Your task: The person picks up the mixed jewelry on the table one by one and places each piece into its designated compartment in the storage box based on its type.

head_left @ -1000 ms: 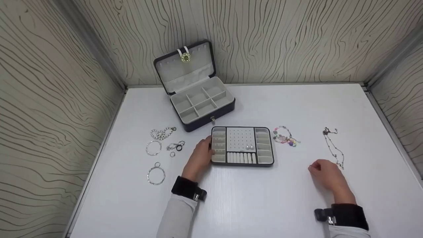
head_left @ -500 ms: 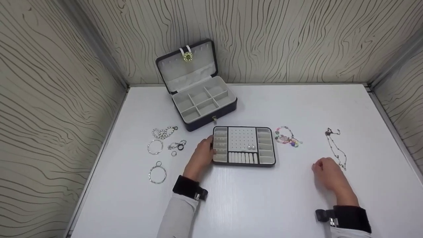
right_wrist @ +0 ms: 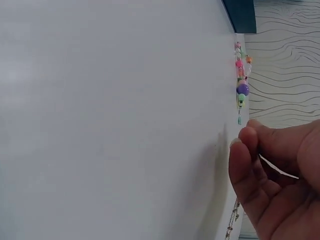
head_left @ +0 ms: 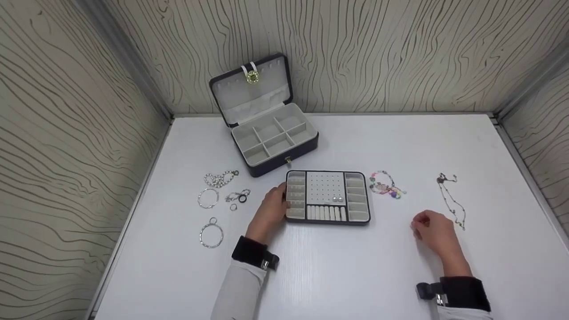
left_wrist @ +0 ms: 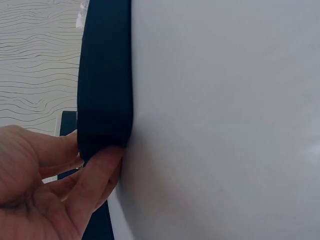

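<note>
Slightly leftward in the frame, the right hand (head_left: 435,232) has shifted over the last half second, thumb and fingertips pressed together; whether they hold anything, I can't tell. Mid-frame, the left hand (head_left: 270,210) pinches the left end of the jewelry tray (head_left: 329,222), whose long axis runs left to right, ring rolls (head_left: 326,213) toward the bottom. Just right lies a beaded bracelet (head_left: 381,187); farther right, a necklace (head_left: 452,210).

On the counter (head_left: 338,266), the tray (head_left: 319,184) has your left hand (head_left: 268,209) at its left end and two studs (head_left: 334,199) on it. The box (head_left: 270,166) stands behind and left. Left of that hand lie bangles (head_left: 211,247), rings (head_left: 242,202), beads (head_left: 218,181) and a chain (head_left: 232,195), seemingly against one ring. Right of the tray lies a bracelet (head_left: 381,187), then a necklace (head_left: 440,180) by your right hand (head_left: 434,230).
</note>
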`<state>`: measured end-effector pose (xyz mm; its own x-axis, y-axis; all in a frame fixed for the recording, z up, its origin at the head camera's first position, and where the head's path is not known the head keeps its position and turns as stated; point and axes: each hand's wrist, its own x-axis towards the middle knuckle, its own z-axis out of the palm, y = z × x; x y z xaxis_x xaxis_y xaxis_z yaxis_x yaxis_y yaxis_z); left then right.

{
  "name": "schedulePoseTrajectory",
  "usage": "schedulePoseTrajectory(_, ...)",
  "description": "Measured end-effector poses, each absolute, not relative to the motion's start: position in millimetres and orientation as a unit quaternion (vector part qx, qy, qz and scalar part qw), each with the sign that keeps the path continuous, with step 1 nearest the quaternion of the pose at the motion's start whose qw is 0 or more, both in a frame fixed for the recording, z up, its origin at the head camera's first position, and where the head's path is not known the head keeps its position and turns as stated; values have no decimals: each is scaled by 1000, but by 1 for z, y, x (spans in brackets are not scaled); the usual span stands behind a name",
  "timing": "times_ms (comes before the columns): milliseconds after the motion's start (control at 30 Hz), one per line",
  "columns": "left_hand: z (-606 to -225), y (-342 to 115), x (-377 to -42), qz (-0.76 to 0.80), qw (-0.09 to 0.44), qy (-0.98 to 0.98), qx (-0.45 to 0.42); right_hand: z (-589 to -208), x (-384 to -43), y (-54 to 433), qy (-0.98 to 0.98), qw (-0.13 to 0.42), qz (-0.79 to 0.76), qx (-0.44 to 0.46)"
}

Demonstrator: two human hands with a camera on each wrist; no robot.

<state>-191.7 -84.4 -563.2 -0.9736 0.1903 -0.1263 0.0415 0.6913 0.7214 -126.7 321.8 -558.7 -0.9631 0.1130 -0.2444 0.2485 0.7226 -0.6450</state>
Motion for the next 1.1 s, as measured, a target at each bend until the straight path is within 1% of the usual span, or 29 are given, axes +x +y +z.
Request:
schedulePoseTrajectory(233,-563,-85,-192,387,94,915,66,-557,-133,300,903,45,-416,97)
schedulePoseTrajectory(433,-565,-85,-192,391,90,913,69,-552,-139,276,875,38,-477,72)
schedulePoseTrajectory(567,-565,-85,-192,393,91,912,67,-548,-142,259,846,44,-529,56)
schedulePoseTrajectory(900,-563,-83,-191,389,105,914,52,-544,-147,220,783,93,-614,34)
schedulePoseTrajectory(1100,-563,-83,-192,390,102,913,59,-548,-152,204,798,96,-594,33)
